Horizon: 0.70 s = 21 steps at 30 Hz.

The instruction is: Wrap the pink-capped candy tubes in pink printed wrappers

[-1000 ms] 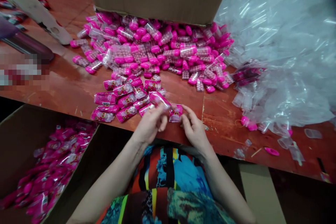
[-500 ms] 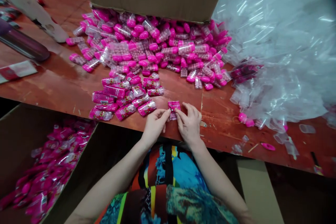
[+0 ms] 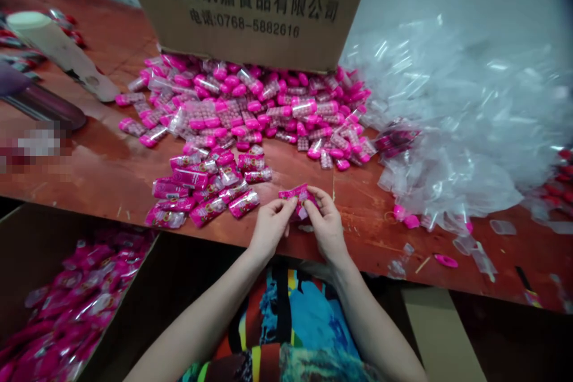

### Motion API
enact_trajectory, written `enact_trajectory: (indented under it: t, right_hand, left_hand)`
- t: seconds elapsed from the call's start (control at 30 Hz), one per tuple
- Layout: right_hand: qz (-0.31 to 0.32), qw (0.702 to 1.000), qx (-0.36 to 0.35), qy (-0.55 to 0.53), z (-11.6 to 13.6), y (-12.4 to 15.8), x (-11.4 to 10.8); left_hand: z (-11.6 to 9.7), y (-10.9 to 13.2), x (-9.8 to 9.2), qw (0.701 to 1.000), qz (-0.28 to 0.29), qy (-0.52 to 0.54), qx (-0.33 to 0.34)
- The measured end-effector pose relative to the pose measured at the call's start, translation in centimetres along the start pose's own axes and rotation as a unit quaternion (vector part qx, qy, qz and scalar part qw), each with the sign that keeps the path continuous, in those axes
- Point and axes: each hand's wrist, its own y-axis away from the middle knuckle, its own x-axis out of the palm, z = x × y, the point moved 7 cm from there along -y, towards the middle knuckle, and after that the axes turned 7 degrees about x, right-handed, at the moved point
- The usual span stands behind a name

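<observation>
Between my two hands is a flat pink printed wrapper point(image 3: 302, 192), held just above the table's front part. My left hand point(image 3: 271, 224) pinches its left side between thumb and fingers. On the right side, my right hand point(image 3: 326, 221) grips it the same way, fingers curled behind. Left of my hands lies a small heap of pink-wrapped candy bottles point(image 3: 208, 208). Farther back spreads a big pile of clear bottles with pink caps point(image 3: 239, 113), filled with small pale balls.
A cardboard box point(image 3: 250, 12) stands behind the pile. Clear plastic bags point(image 3: 461, 149) cover the right side. At lower left, an open carton point(image 3: 152, 256) holds many pink packs. Two drink bottles, one purple point(image 3: 54, 104) and one whitish point(image 3: 71, 57), lie at left on the red table point(image 3: 371, 239).
The wrapper has been spread wider and tilted between my fingers, and both hands stay on it. The view has tipped upward, showing more of the cardboard box.
</observation>
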Motion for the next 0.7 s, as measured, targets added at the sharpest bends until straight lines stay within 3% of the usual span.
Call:
enact_trajectory:
  t: [0.13,0.47,0.63,0.67,0.7]
  right_hand:
    - [-0.001,0.998,-0.051,0.044,0.7,-0.7,-0.2]
    - [0.02,0.964,-0.173,0.201,1.7,-1.7,1.3]
    - [0.114,0.896,-0.273,0.331,3.8,-3.8,2.0]
    - [0.121,0.878,-0.289,0.363,4.5,-5.0,1.7]
    - [0.087,0.861,-0.307,0.397,5.5,-6.6,1.0]
  left_hand:
    - [-0.7,-0.7,0.5,1.0,0.019,0.002,0.01]
    - [0.4,-2.2,0.3,0.995,0.001,0.091,-0.041]
    - [0.1,-3.1,-0.5,0.993,0.004,0.102,-0.056]
    - [0.1,-3.3,-0.8,0.993,-0.003,0.101,-0.056]
    - [0.1,-3.4,-1.1,0.993,-0.01,0.101,-0.057]
